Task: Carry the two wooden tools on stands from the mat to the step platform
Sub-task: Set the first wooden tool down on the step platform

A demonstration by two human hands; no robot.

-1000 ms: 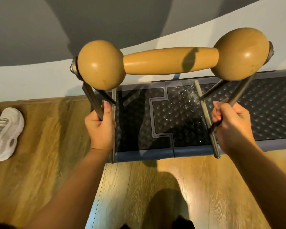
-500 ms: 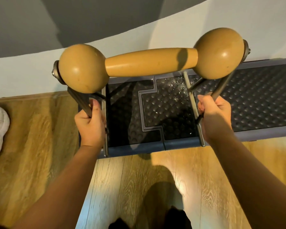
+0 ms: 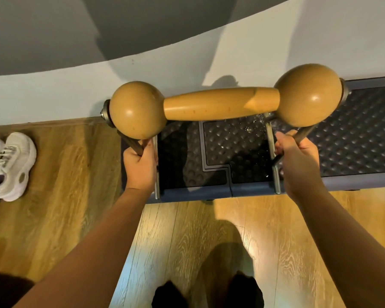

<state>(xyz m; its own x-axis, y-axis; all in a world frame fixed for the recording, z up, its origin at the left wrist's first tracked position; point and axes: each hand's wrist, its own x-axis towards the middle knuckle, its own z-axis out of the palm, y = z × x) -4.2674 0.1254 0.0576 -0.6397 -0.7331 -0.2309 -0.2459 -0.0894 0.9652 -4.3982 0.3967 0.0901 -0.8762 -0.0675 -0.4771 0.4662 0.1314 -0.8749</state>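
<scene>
One wooden tool [image 3: 220, 104], a thick yellow-brown bar with a big ball at each end, sits on a grey metal stand. My left hand [image 3: 140, 165] grips the stand's left leg and my right hand [image 3: 298, 161] grips its right leg. The stand's feet [image 3: 276, 174] lie at or just above the dimpled black top of the step platform [image 3: 353, 147], over its left end. Whether the feet touch the top I cannot tell. A second tool and the mat are out of view.
The platform stands against a pale wall [image 3: 53, 96] on a wooden floor [image 3: 76, 196]. White sneakers [image 3: 7, 167] lie on the floor to the left. My dark-socked feet [image 3: 207, 292] stand in front of the platform.
The tool on its stand has come down lower over the platform's left end, both hands still gripping its legs. The view has shifted, and the sneakers show more fully at the left.
</scene>
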